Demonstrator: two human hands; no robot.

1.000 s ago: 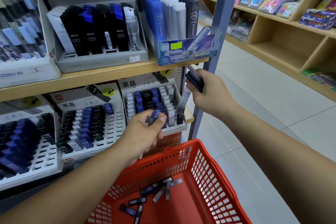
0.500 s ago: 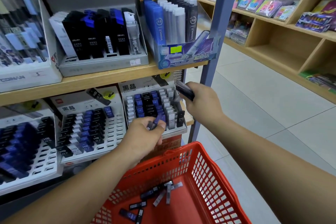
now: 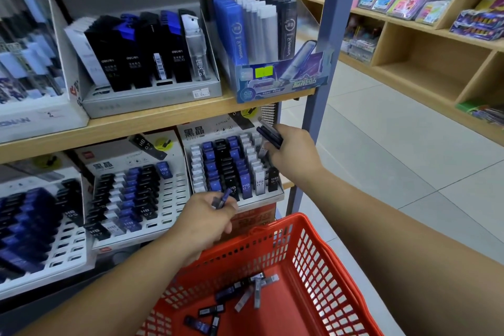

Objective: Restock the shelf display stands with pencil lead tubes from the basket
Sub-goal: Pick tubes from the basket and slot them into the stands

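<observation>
Shelf stand point(image 3: 203, 132), tubes point(image 3: 270, 135) in right hand point(image 3: 296, 157)

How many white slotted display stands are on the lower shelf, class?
3. The left stand, cut off by the frame; the middle stand; the right stand, by the blue post. More may lie out of view.

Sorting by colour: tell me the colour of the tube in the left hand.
The tube is blue-violet; head view.
</observation>
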